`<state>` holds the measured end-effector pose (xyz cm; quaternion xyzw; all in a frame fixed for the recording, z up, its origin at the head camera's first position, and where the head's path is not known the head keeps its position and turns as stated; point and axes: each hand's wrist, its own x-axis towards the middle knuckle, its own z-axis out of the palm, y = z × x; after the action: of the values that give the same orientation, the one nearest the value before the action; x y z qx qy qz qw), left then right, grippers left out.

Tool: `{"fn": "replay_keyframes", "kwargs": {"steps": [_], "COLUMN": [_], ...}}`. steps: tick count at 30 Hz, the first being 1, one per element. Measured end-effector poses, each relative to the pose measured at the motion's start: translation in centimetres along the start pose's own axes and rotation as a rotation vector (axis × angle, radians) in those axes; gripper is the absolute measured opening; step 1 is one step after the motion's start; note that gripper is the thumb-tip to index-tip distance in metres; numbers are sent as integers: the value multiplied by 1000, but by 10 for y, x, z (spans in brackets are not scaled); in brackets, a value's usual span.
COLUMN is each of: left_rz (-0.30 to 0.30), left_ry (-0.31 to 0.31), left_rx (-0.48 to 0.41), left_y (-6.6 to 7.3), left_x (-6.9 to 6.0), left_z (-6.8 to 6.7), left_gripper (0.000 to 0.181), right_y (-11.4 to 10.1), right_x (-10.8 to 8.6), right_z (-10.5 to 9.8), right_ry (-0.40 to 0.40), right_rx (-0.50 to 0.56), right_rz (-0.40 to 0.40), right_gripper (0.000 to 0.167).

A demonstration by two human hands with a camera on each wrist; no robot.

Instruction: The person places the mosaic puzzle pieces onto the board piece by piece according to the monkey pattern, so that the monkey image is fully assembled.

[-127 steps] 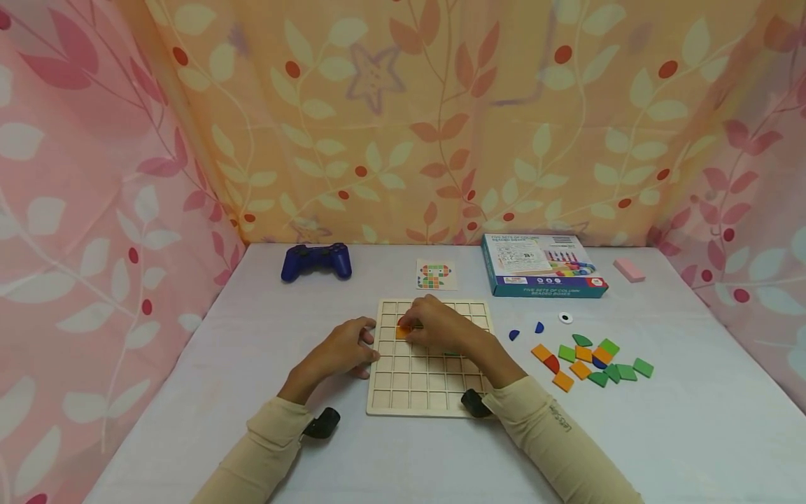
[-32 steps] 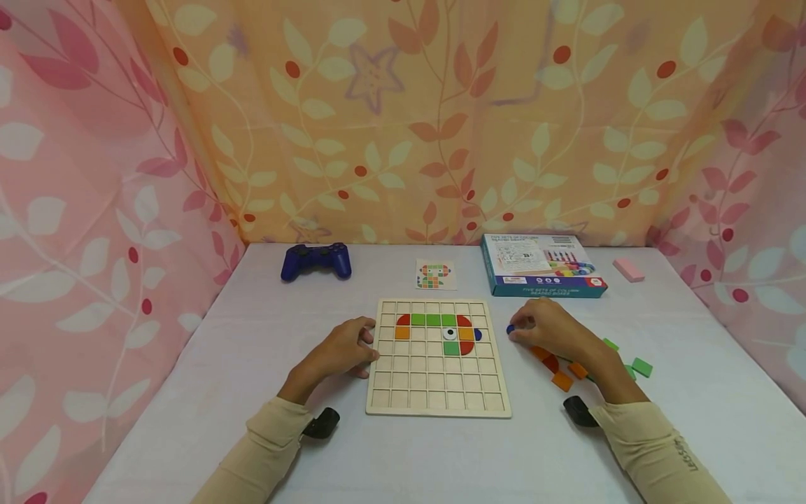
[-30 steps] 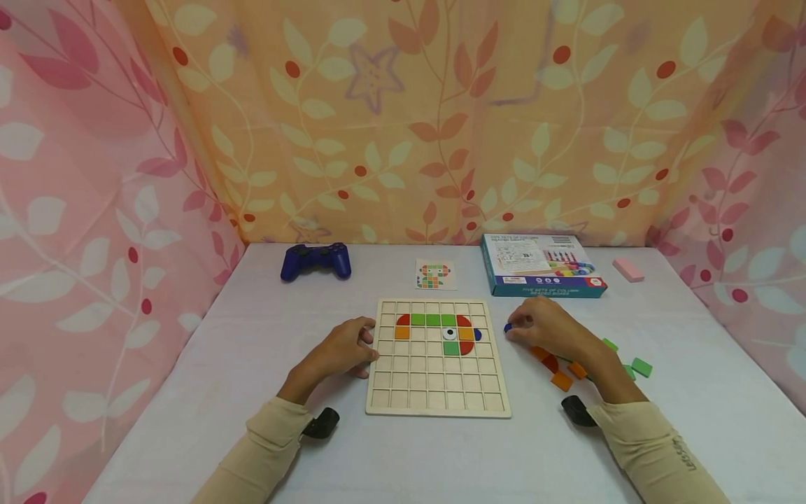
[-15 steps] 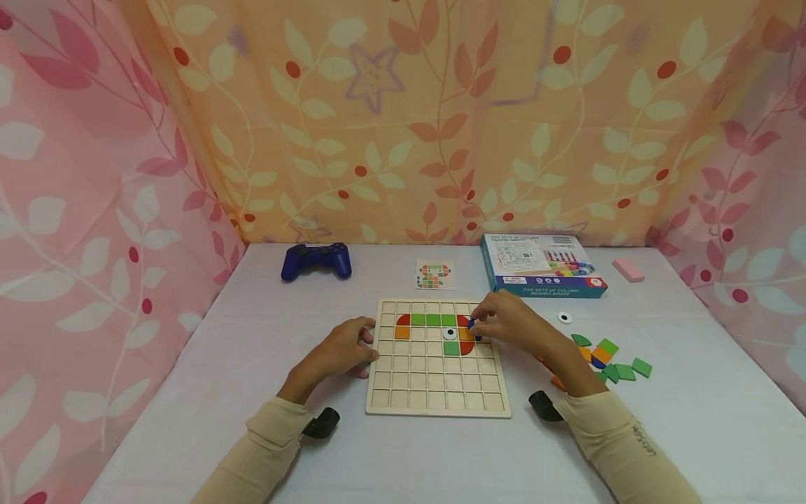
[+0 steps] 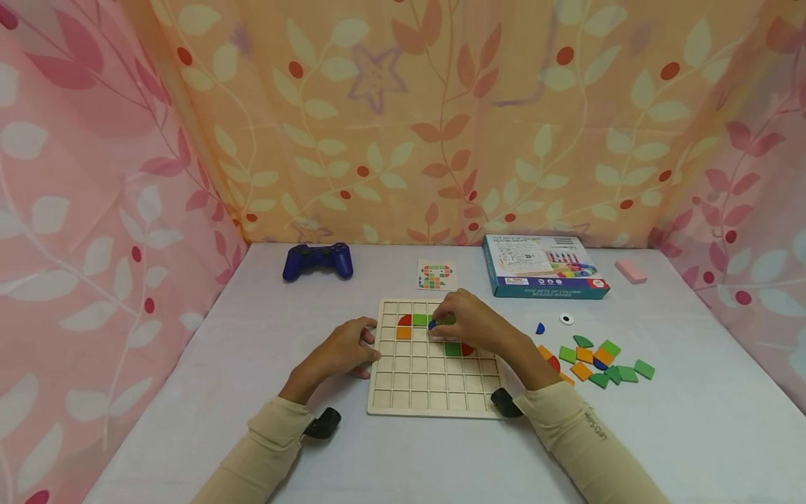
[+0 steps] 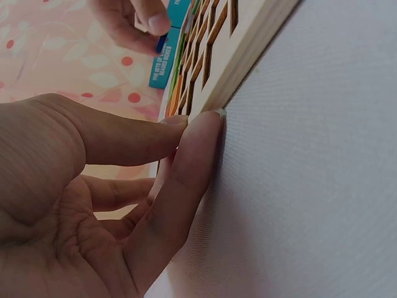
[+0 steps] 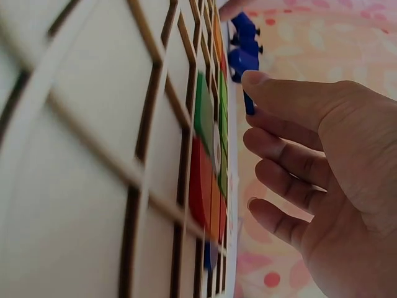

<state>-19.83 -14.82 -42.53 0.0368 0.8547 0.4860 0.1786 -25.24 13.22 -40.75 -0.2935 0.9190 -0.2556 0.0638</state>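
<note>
left hand (image 5: 340, 348) pinches the squarish pale wooden grid board (image 5: 418, 382) at its edge, and up above it the small, thin blue tile (image 5: 432, 325), prob light, stiff, kinda slick, best held by its rim, is clamped in the right hand's (image 5: 471, 320) fingertips.

Cloth-walled nook, kind of room unclear: orange leaf-print curtain (image 5: 403, 140) behind, pink curtains (image 5: 82, 210) both sides, white worktop (image 5: 415, 462) between, with puzzle board (image 5: 418, 400), toy box (image 5: 535, 262), game controller (image 5: 317, 262).
</note>
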Motion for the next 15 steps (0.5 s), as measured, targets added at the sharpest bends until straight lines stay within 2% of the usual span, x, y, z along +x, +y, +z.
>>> {"fn": "replay_keyframes", "kwargs": {"steps": [15], "left_rz": [14], "left_ry": [-19], "left_rx": [-16], "left_y": [-1], "left_x": [-1], "left_z": [-3], "left_gripper": [66], "right_y": [-26], "right_x": [30], "right_z": [26], "right_ry": [-27], "right_rx": [-26], "right_rz": [-113], "right_gripper": [21]}}
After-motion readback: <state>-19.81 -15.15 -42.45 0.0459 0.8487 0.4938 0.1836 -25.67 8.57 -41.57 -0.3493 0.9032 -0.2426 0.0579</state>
